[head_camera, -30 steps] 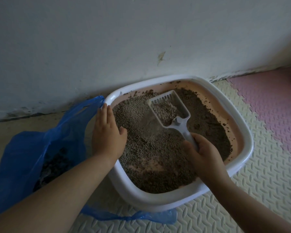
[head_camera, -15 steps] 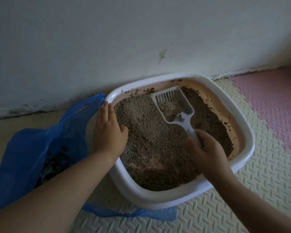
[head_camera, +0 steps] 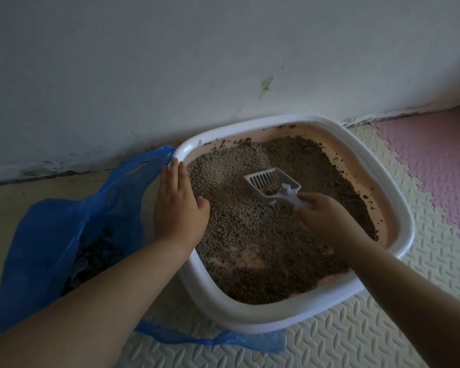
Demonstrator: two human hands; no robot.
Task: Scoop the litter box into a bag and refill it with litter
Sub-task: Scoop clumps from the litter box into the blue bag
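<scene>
Your right hand (head_camera: 327,221) clasps the light, stiff slotted scoop (head_camera: 272,185) by its handle, left hand (head_camera: 179,205) flat on the litter box (head_camera: 398,216) rim; loose granules probably spill easily.

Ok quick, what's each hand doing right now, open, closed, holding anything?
Left hand: open, flat on the litter box rim, holding nothing.
Right hand: closed on the scoop handle.
</scene>
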